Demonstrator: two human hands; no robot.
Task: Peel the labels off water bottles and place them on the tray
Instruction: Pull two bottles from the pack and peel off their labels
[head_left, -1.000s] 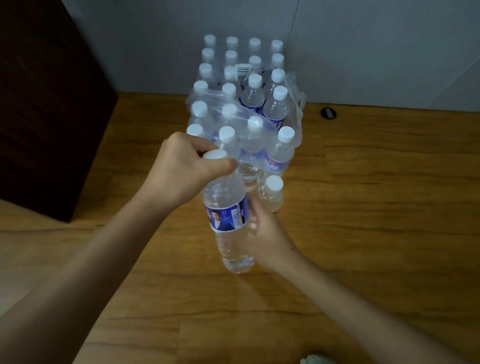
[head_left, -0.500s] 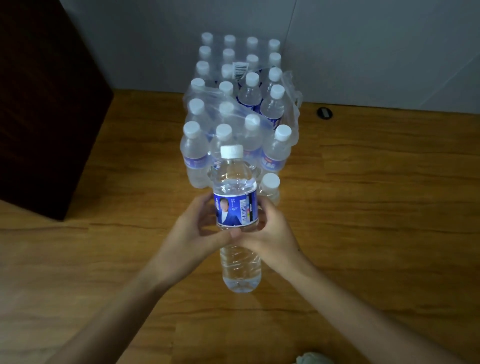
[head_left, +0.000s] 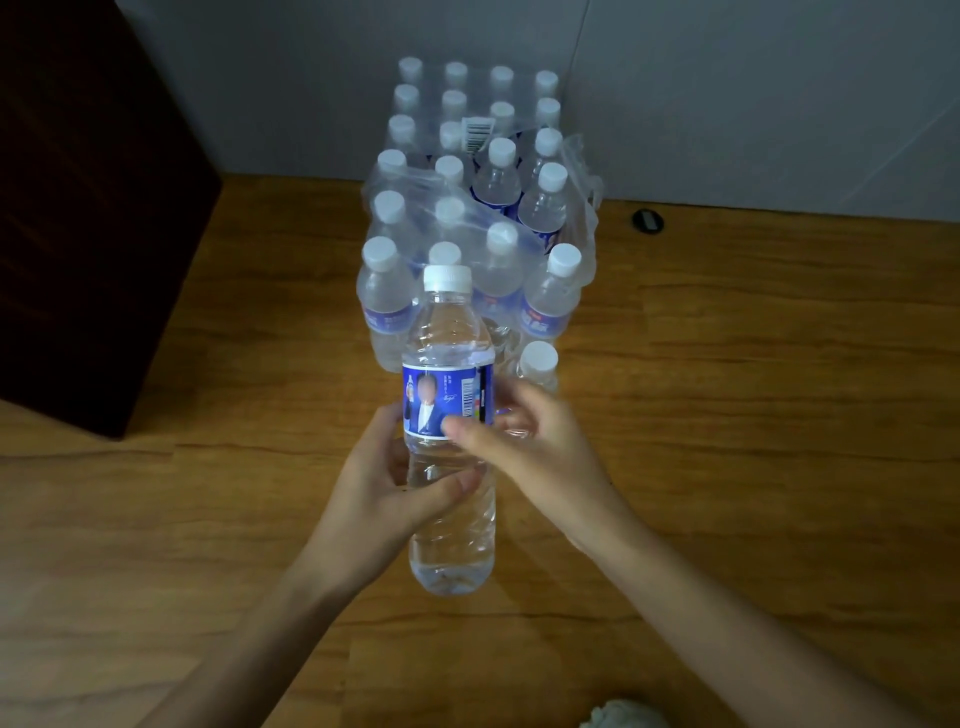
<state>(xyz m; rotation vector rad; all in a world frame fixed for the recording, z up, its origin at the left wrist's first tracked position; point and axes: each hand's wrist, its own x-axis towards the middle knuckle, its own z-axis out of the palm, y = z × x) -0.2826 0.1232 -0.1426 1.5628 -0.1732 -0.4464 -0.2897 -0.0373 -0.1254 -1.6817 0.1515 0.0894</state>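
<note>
Beyond the grip, against the wall, stands the shrink-wrapped pack of bottles (head_left: 467, 208), its plastic torn open at the near end, with one loose bottle (head_left: 538, 366) just behind the right hand. In the grip, upright above the wooden floor (head_left: 753, 415), is the held bottle (head_left: 451, 452): full, so likely weighty, thin-walled and smooth. The left hand (head_left: 384, 499) is closed around its lower body; the right hand (head_left: 524, 441) pinches at the blue label (head_left: 447, 400), whose seam edge looks the best place to start. No tray is visible.
</note>
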